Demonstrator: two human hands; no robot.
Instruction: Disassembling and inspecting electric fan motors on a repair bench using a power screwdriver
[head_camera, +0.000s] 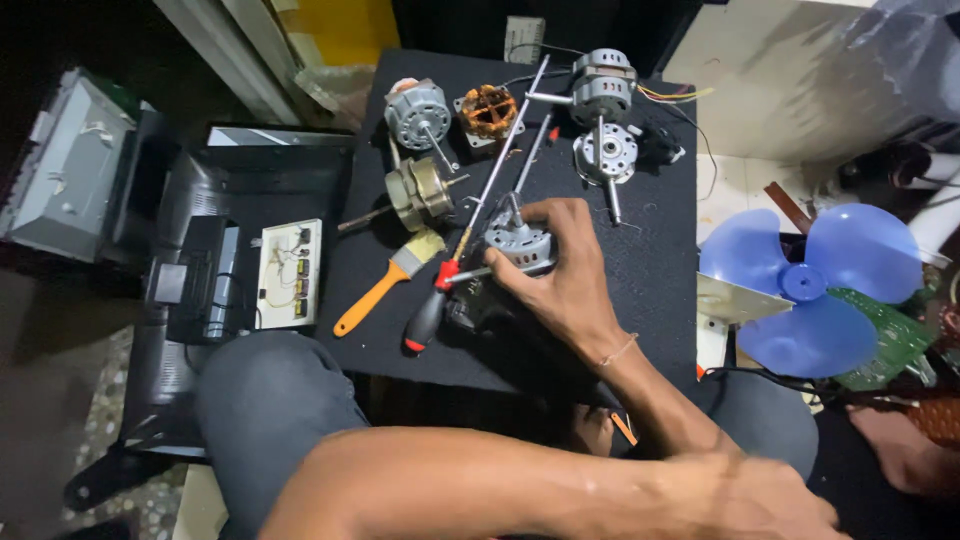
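- One hand (560, 265) is reaching across the black mat (660, 280), fingers curled round a small silver fan motor (520, 245) and gripping its housing (which hand it is, I cannot tell; the arms are crossing low in the frame).
- The motor is sitting near the mat's middle, its shaft pointing up and away.
- A red-and-black screwdriver (432, 305) is lying just left of the motor, its long shank running up the mat.
- An orange-handled paintbrush (385, 285) is resting further left.
- Several other motors (418, 112) are lying along the far edge.
- A blue fan blade (810, 290) is sitting off the mat to the right.
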